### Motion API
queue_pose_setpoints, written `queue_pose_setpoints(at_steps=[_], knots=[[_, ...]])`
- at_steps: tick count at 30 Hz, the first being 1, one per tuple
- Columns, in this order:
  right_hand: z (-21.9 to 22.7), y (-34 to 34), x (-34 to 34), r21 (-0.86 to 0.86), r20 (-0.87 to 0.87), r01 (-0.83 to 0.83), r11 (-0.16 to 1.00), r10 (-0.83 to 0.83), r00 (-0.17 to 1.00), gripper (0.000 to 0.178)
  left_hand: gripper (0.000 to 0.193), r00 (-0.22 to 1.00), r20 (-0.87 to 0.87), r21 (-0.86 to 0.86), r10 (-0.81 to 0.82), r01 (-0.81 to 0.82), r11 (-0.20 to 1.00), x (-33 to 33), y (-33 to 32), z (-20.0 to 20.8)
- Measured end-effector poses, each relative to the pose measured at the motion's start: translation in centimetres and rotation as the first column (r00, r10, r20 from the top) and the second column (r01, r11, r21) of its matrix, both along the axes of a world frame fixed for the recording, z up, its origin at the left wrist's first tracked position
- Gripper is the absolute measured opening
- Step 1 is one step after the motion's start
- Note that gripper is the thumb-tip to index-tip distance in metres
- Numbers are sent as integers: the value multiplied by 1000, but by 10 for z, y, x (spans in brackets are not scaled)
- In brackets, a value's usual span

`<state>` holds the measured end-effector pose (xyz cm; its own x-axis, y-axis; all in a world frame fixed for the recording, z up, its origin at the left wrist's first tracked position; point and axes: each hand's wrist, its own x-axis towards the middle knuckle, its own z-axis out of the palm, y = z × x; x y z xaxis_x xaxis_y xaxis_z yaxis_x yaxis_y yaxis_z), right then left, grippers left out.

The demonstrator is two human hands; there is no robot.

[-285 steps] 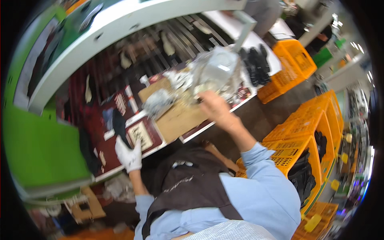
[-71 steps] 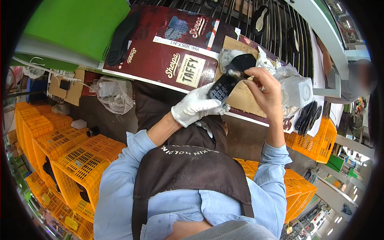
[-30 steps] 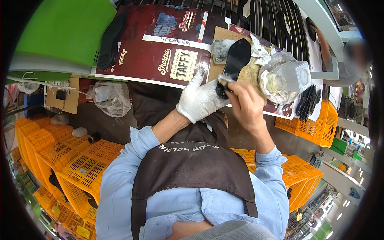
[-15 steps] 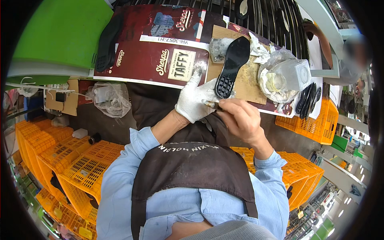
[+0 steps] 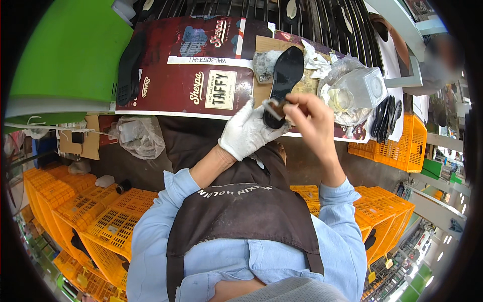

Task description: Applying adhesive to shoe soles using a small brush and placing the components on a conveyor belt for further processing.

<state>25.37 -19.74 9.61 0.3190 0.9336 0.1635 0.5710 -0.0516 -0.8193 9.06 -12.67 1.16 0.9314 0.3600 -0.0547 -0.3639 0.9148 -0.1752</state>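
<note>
A black shoe sole points away from me, its heel end resting in my left hand. That hand wears a white glove, and its fingers are closed around the heel. Above the heel is my bare right hand, slightly blurred, pinching a small brush-like tool with a whitish end. The tool crosses the sole near the heel and hides part of it; whether it touches the surface, I cannot tell. Beside the sole sits a grey, smeared block or tin on a stained cardboard sheet.
Right of the sole are crumpled white paper, a plastic-lined bowl, a clear tub and several black soles. Dark rollers run behind the table. Another person's arm is at far right. Orange crates stand around me.
My right hand has risen from beside my left fingers to over the heel, bringing the tool across the sole. The gloved fingers now cover more of the heel. The whole view has shifted slightly.
</note>
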Motion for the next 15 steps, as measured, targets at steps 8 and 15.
queue_pose_setpoints(at_steps=[8,15], knots=[[-28,58,80,120,232,387,914,-405,884,23,39,967,-256,116,-6,37,993,4,-1,-2],[-31,43,69,89,93,165,982,-173,980,21,44,979,-198,138,37,-10,990,3,-1,-1]])
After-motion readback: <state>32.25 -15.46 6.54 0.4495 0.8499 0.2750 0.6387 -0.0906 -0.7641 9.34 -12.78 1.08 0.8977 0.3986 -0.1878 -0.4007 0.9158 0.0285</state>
